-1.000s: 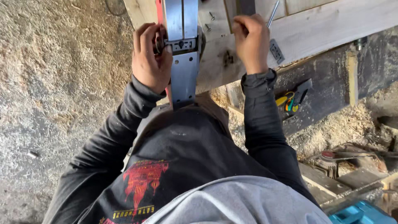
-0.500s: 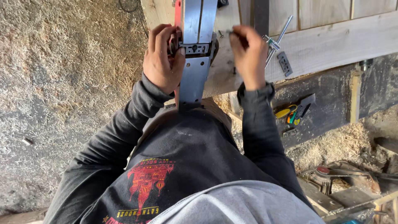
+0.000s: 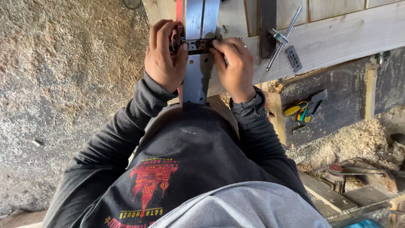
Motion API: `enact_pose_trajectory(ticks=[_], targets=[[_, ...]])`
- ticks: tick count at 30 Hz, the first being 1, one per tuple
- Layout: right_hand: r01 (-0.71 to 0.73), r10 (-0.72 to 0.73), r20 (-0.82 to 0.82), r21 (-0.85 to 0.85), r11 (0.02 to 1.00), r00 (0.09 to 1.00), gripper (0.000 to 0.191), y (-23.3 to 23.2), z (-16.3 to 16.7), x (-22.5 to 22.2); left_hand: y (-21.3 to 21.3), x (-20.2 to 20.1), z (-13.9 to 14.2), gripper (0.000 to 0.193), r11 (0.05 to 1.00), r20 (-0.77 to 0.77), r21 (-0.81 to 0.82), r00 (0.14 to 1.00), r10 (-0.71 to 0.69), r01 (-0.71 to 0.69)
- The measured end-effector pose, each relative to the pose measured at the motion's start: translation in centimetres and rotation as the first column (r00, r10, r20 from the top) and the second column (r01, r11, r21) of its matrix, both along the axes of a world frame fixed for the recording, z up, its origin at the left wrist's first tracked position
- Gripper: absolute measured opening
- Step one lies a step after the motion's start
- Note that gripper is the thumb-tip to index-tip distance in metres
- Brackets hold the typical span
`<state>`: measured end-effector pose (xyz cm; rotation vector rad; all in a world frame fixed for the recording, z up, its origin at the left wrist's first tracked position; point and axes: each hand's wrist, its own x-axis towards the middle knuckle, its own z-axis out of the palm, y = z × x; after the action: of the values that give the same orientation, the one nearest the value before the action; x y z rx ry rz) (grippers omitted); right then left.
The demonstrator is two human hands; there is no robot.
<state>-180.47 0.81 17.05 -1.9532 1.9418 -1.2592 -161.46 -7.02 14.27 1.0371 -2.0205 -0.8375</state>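
Head view: the wooden bench [image 3: 337,40] carries a long grey metal plate [image 3: 195,71] that runs from the person's chest across its planks, and both hands work on a small dark block [image 3: 198,44] seated across that plate. The left hand [image 3: 162,59] has its fingers closed on the block's left end, the right hand [image 3: 234,67] pinches its right end; by my judgement the block is being seated or adjusted, which calls for steady, even pressure. No package or sign shows; a T-handled tool [image 3: 282,38] and a small dark plate [image 3: 293,58] lie just right.

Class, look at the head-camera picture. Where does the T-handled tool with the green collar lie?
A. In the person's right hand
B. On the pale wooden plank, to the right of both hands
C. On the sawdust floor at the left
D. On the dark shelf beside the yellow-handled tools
B: the T-handled tool rests untouched on the pale wooden plank, clear of the right hand and left hand, which both grip the dark fitting on the grey metal plate.
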Motion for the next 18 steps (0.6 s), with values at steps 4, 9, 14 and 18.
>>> enact_pose_trajectory(ticks=[4,9,14,18], targets=[[-0.038,0.039,-0.111,0.008,0.999,0.993,0.018,0.0,0.4,-0.1,0.1,-0.1,0.2,0.047,0.999,0.009,-0.036,1.0,0.01,-0.01],[-0.044,0.048,-0.177,0.026,0.999,0.983,0.017,-0.2,0.8,0.0,0.1,-0.1,0.2,0.05,0.998,0.029,-0.06,0.999,0.016,-0.014],[-0.001,0.007,-0.141,0.038,0.999,0.99,0.014,-0.6,0.6,0.5,0.1,0.0,0.1,0.052,0.998,0.051,-0.056,0.998,0.034,-0.031],[0.048,-0.042,-0.111,0.055,0.997,0.993,0.012,-1.1,0.5,1.0,0.0,0.1,0.3,0.054,0.998,0.038,-0.062,0.999,0.009,-0.007]])
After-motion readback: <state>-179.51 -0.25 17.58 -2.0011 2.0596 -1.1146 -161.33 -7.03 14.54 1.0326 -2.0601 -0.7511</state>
